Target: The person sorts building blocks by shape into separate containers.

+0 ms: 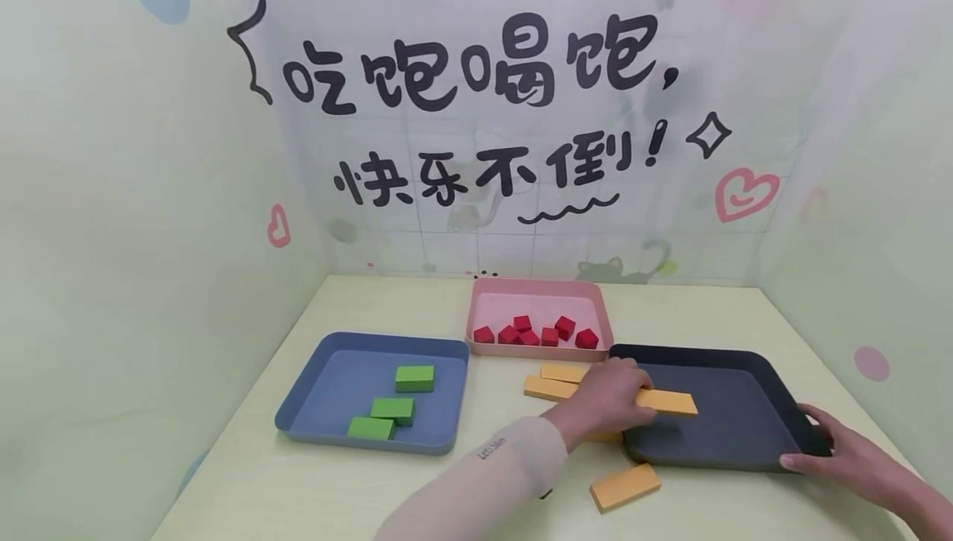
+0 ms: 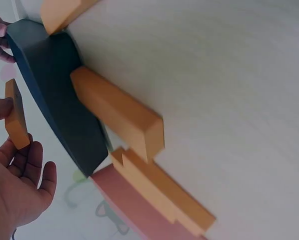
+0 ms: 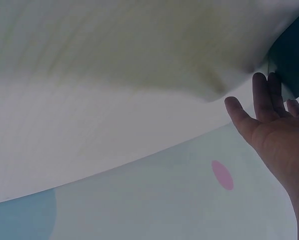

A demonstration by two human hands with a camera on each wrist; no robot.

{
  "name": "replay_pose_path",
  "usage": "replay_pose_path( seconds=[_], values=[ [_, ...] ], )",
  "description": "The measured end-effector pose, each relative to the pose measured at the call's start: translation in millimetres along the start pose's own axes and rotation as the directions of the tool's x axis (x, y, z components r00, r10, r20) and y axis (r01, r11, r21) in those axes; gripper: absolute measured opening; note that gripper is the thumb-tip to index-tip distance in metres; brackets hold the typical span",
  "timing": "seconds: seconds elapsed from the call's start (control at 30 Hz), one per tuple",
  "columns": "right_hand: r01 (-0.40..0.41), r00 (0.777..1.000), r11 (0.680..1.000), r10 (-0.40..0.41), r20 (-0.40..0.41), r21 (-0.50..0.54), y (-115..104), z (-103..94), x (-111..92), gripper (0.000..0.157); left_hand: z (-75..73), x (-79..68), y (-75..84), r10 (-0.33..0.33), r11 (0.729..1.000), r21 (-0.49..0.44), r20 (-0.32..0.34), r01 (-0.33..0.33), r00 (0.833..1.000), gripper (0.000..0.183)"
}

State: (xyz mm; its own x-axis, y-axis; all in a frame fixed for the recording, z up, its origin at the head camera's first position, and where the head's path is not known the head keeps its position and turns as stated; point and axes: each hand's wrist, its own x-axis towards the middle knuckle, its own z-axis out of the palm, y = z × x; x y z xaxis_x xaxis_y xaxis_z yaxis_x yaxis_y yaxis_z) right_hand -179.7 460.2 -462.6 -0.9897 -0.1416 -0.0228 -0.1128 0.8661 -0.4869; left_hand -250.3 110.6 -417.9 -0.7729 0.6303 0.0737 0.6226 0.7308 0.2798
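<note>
My left hand (image 1: 612, 396) pinches a yellow-orange wooden block (image 1: 670, 402) between thumb and fingers, over the left part of the black tray (image 1: 700, 466). In the left wrist view the held block (image 2: 17, 117) stands out from the fingertips. My right hand (image 1: 849, 454) holds the tray's right front corner, its thumb along the near wall and its fingers by the right side. Several more such blocks (image 1: 549, 388) lie left of the tray, partly hidden by my left hand. Another block (image 1: 625, 488) rests on the table in front of the tray.
A blue tray (image 1: 298, 413) at the left contains 3 green blocks (image 1: 414, 378). At the back, a pink tray (image 1: 536, 286) holds several red cubes (image 1: 549, 337). Printed wall sheets (image 1: 521, 251) border the table's back and sides.
</note>
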Motion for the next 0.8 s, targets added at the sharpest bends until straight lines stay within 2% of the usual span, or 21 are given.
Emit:
replay_pose_path(
  seconds=[0.13, 0.33, 0.43, 0.57, 0.8],
  values=[
    [0.007, 1.000, 1.000, -0.007, -0.010, 0.003, 2, 1.3, -1, 0.080, 18.2, 9.6, 12.4, -0.023, 0.998, 0.056, 0.027, 0.021, 0.999, 0.025],
    [0.014, 1.000, 1.000, -0.014, -0.020, 0.007, 4, 2.4, 0, 0.079, 39.8, 18.9, 28.1, -0.031, 0.978, 0.209, 0.053, 0.019, 0.998, 0.017],
    [0.012, 1.000, 1.000, -0.012, -0.018, 0.009, 4, 2.1, 0, 0.080, 43.8, 19.2, 34.7, -0.027, 0.972, 0.233, 0.059, 0.012, 0.998, 0.016],
    [0.001, 1.000, 1.000, -0.001, -0.004, 0.007, 2, 1.4, 1, 0.081, 46.7, 16.7, 37.4, -0.009, 0.970, 0.242, 0.064, -0.006, 0.998, 0.024],
    [0.014, 1.000, 1.000, -0.014, -0.018, 0.013, 1, 1.3, -1, 0.081, 41.8, 12.4, 23.6, 0.019, 0.974, 0.224, 0.029, -0.025, 0.999, 0.034]
  ],
)
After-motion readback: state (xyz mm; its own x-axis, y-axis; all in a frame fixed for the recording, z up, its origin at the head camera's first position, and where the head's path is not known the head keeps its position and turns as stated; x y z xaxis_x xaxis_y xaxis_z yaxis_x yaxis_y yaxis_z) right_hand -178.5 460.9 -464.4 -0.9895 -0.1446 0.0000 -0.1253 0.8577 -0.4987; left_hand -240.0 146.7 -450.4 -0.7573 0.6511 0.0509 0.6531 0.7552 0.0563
